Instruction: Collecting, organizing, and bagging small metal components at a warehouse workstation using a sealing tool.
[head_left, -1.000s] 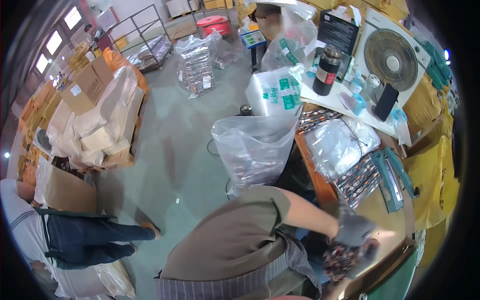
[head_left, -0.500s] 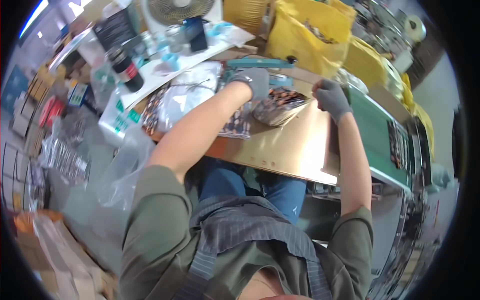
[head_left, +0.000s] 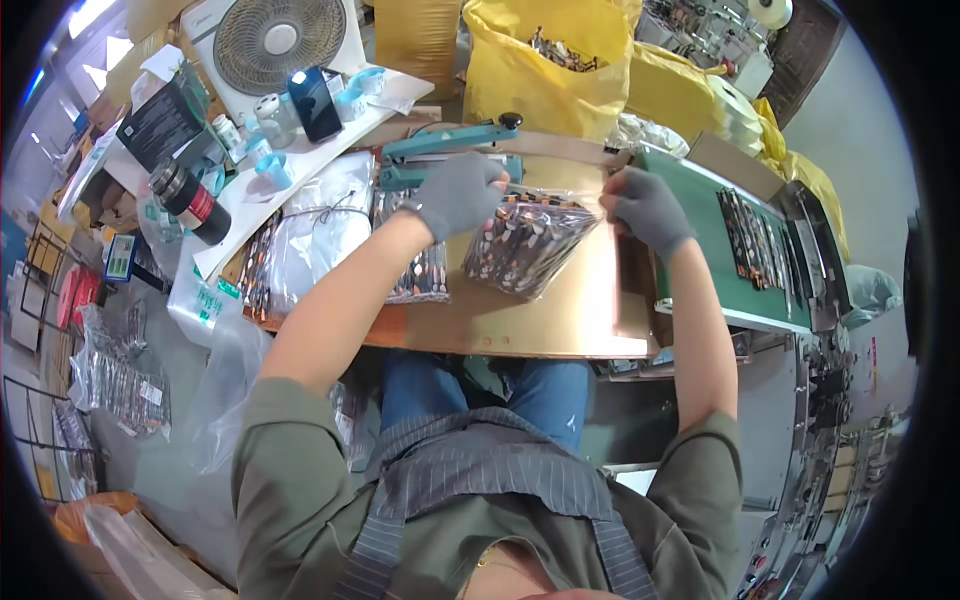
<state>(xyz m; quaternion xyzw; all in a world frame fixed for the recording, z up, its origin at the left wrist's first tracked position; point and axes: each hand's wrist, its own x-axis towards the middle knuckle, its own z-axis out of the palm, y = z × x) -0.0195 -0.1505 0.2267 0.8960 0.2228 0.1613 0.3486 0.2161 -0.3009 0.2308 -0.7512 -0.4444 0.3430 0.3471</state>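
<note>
A clear plastic bag (head_left: pixel 525 250) packed with slim black-and-copper pieces slants across the tabletop in front of me, its top edge drawn straight between my hands. My left hand (head_left: pixel 462 195), in a grey glove, pinches the upper left corner beside a teal hand-operated sealer (head_left: pixel 450 140). The upper right corner is pinched by my gloved right hand (head_left: pixel 648 210). Both sets of fingers are closed on the plastic. Left of this bag lies another filled bag (head_left: pixel 422 275), partly covered by my left forearm.
Flat clear bags (head_left: pixel 320 220) lie stacked at the table's left. A white shelf behind holds a flask (head_left: pixel 190 200), a phone (head_left: pixel 315 105) and a fan (head_left: pixel 280 40). A yellow sack (head_left: pixel 545 80) stands at the back. To the right, a green conveyor belt (head_left: pixel 700 230) carries more slim pieces.
My right hand has closed on the bag's right corner, having been apart from it. The bag's mouth is now stretched between both hands. My view has shifted.
</note>
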